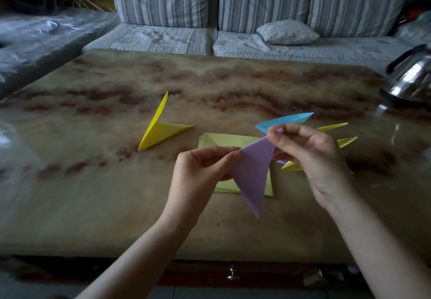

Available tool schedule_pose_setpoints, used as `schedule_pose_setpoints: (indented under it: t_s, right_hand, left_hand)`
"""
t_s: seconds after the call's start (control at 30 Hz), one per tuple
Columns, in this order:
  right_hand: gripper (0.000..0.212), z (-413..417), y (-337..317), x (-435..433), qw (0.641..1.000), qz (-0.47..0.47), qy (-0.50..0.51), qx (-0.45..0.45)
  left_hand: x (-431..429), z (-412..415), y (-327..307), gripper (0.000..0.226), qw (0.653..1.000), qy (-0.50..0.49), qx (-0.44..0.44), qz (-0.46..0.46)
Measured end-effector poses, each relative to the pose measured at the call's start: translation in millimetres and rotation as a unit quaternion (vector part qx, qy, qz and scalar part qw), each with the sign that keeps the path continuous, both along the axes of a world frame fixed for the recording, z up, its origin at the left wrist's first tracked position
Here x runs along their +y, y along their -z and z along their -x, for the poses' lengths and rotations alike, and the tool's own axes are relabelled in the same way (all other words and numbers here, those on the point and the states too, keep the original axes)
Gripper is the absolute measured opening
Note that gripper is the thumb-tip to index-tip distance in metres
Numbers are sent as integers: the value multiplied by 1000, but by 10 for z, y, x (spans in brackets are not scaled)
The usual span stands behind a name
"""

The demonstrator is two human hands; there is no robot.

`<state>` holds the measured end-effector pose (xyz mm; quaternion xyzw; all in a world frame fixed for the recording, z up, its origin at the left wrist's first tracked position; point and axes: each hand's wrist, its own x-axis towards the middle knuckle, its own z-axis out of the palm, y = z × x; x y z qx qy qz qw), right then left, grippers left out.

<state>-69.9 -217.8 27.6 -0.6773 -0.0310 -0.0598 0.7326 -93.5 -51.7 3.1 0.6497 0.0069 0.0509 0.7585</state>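
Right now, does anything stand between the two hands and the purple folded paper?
Nothing visible does. The left hand pinches the purple folded paper at its left corner, the right hand at its upper tip, above the pale green sheets on the table.

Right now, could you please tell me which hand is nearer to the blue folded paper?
Right. The right hand pinches the top of the purple paper just below the blue folded paper; the left hand grips its left corner, farther down-left.
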Motion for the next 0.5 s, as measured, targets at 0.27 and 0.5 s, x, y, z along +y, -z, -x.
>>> schedule_pose_setpoints:
  t_s: [0.27, 0.5]
  right_hand:
    - [5, 4, 16, 23, 1000, -11, 26, 6]
    - [9, 31, 76, 95, 997, -50, 52, 2]
  left_hand:
    - [7, -6, -7, 8, 1000, -9, 1, -12]
    - [-47, 39, 8, 24, 990, 27, 82, 111]
